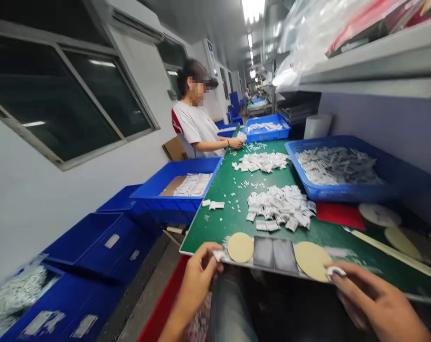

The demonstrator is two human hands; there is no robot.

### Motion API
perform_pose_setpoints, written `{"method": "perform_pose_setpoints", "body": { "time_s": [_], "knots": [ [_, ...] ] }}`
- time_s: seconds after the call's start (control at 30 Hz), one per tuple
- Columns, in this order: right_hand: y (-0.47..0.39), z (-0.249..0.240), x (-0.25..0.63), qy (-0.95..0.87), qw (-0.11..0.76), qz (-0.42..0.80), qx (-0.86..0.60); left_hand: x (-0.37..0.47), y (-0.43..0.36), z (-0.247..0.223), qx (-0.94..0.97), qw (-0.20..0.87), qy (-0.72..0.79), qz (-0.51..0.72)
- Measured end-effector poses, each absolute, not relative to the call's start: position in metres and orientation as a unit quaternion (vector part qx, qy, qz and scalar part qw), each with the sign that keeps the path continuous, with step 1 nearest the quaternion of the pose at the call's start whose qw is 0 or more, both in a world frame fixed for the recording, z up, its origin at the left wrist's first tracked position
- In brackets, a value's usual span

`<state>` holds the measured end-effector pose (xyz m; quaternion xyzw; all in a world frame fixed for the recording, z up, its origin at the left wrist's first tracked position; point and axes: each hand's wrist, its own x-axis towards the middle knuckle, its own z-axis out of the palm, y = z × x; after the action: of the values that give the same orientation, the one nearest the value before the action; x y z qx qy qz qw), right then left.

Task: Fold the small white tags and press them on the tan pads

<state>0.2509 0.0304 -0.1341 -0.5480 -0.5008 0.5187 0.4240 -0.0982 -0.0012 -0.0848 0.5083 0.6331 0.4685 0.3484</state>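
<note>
My left hand [200,273] is closed at the table's front edge, pinching a small white plastic part [219,255] between thumb and fingers. To the right, my right hand [374,294] grips another small white part [335,271], curved in outline, beside a round tan pad [312,261]. A second round tan pad [240,247] lies close to my left hand. Between the two pads sit dark grey rectangular pads [274,253]. Just beyond them is a loose heap of white plastic parts [277,207] on the green table top [215,225].
A blue basket [329,190] full of white parts stands at the right, near a red sheet [340,216] and a long pale-handled tool [389,247]. Blue bins [176,204] line the left side. A co-worker [197,114] handles parts farther along the table. A shelf [375,66] overhangs the right.
</note>
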Motion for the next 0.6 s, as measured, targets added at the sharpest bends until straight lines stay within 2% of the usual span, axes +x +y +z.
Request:
{"method": "perform_pose_setpoints", "body": {
  "time_s": [0.1,0.17,0.3,0.47,0.6],
  "knots": [
    [0.031,-0.099,0.238,-0.437,0.485,0.631,-0.418,-0.094,0.010,-0.087,0.500,0.346,0.605,0.515],
    [0.035,-0.089,0.232,-0.407,0.507,0.655,-0.386,-0.090,0.017,-0.088,0.506,0.359,0.590,0.516],
    [0.039,-0.091,0.227,-0.457,0.507,0.565,-0.464,-0.083,0.026,-0.089,0.528,0.355,0.587,0.500],
    [0.050,-0.095,0.229,-0.497,0.523,0.512,-0.467,-0.078,0.035,-0.088,0.528,0.367,0.579,0.501],
    [0.059,-0.091,0.233,-0.542,0.485,0.471,-0.499,-0.078,0.038,-0.084,0.550,0.369,0.588,0.465]
  ]
}}
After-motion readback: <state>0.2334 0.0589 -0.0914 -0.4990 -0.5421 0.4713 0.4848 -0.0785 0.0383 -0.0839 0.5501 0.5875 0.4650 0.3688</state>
